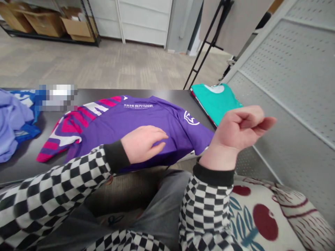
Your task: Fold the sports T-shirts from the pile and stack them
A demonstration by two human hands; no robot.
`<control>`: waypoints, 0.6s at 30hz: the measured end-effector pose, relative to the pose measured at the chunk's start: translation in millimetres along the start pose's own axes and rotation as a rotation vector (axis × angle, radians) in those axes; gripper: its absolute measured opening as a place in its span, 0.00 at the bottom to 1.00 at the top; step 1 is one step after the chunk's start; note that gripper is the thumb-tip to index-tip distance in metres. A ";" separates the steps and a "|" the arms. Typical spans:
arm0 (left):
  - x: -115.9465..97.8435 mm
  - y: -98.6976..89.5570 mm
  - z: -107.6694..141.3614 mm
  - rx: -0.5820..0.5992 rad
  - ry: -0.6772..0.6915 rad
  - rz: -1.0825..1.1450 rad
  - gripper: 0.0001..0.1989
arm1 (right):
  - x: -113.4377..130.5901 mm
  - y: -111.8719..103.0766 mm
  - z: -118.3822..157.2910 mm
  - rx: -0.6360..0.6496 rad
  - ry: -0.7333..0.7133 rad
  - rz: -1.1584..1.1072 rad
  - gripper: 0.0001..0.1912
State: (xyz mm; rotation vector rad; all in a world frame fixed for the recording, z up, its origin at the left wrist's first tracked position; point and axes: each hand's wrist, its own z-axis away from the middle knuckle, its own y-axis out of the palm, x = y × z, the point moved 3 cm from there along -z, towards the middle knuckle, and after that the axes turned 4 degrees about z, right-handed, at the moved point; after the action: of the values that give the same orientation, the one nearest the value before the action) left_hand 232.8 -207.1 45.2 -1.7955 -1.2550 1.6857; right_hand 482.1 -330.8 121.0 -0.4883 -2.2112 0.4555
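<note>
Head view: we see the left hand (142,144) open, palm down, fingers slightly curled, resting on a purple T-shirt (146,118), not gripping it. The shirt lies flat on a dark table (23,167), its hem hanging slightly past the near edge, and has pink-and-white patterned sleeves and white print. The right hand (240,130) is raised off the table at the near corner, fingers curled loosely closed, holding nothing. Nearest to it is a folded teal shirt (216,101), on a stack at the table's far right corner, with a red layer showing beneath. Further left on the table are a crumpled lavender cloth (13,122), a blue garment (28,101) and a pixelated patch (56,97) we cannot make out. Both arms wear checkered sleeves (52,188). Below are grey trousers (162,205) and a patterned cushion (256,216). Beyond are a perforated metal panel (290,69) and a shelf of cardboard boxes (49,21).
</note>
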 end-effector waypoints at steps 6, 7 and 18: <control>-76.1 98.1 -30.7 0.033 -0.155 1.017 0.40 | 4.0 -44.0 2.8 -0.178 0.175 -0.370 0.22; -87.3 116.1 -30.2 0.038 -0.203 1.189 0.43 | 4.7 -43.9 3.0 -0.185 0.173 -0.379 0.22; -111.3 178.0 -9.4 -0.052 -0.609 1.319 0.52 | 1.3 -21.3 -4.0 0.027 0.285 -0.121 0.18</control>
State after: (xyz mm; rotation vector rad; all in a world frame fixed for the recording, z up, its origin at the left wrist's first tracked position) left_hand 315.7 -387.4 -24.1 -2.4253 -0.0627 3.0259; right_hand 480.4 -347.9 134.3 -0.3776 -1.9445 0.3291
